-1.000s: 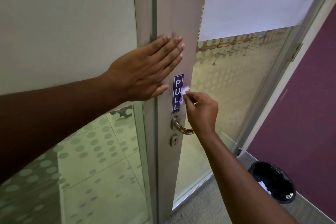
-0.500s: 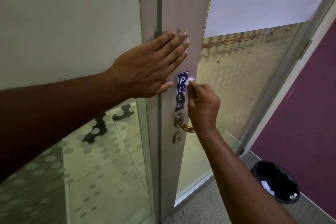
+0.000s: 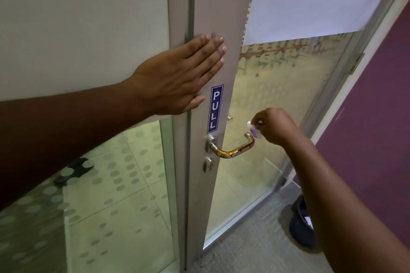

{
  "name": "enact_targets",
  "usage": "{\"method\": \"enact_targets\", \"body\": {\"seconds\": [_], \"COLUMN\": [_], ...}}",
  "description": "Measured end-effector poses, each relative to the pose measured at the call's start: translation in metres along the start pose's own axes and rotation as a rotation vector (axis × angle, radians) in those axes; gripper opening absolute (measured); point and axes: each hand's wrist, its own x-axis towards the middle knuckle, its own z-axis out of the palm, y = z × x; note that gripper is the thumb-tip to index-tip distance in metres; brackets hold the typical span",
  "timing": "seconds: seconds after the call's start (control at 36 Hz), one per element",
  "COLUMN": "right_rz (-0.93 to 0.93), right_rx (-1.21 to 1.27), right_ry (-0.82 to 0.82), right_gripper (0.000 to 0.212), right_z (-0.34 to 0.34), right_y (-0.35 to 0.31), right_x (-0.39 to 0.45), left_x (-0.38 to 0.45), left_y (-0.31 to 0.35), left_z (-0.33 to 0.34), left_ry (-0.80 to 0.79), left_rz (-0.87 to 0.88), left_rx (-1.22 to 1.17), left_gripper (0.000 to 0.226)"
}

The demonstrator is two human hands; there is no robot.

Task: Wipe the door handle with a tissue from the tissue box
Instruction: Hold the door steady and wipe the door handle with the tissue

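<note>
A shiny metal door handle (image 3: 233,150) juts from the door's edge below a blue PULL sign (image 3: 215,108). My right hand (image 3: 275,126) pinches a small crumpled white tissue (image 3: 251,127) just above the handle's free end, close to it or touching it. My left hand (image 3: 177,80) lies flat, fingers together, on the door frame beside the sign. A keyhole (image 3: 208,165) sits under the handle. No tissue box is in view.
The glass door (image 3: 277,99) has frosted dots and stands ajar to the right. A black waste bin (image 3: 302,226) stands on the grey carpet by the purple wall (image 3: 377,106), partly behind my right arm. Frosted glass panel (image 3: 99,184) at the left.
My right hand with the tissue has moved from the PULL sign down and right to the handle's outer end. The handle is now uncovered. My left hand has stayed flat on the door.
</note>
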Motion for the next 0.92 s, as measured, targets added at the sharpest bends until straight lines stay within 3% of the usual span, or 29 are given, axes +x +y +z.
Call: {"method": "enact_targets", "body": {"seconds": [0.25,0.39,0.92], "right_rz": [-0.205,-0.174,-0.102], "right_rx": [-0.132,-0.128,0.045], "right_ry": [-0.153,-0.215,0.062], "right_gripper": [0.028,0.028,0.017], "right_z": [0.017,0.016,0.047], "right_y": [-0.001,0.002,0.012], "right_x": [0.003,0.006,-0.04], "left_x": [-0.001,-0.001,-0.001], "left_y": [0.0,0.0,0.0], "left_z": [0.0,0.0,-0.004], "left_ry": [-0.025,-0.031,-0.056], "left_rz": [0.006,0.0,-0.006], "left_rx": [0.01,-0.011,-0.039], "left_gripper": [0.082,0.083,0.083]}}
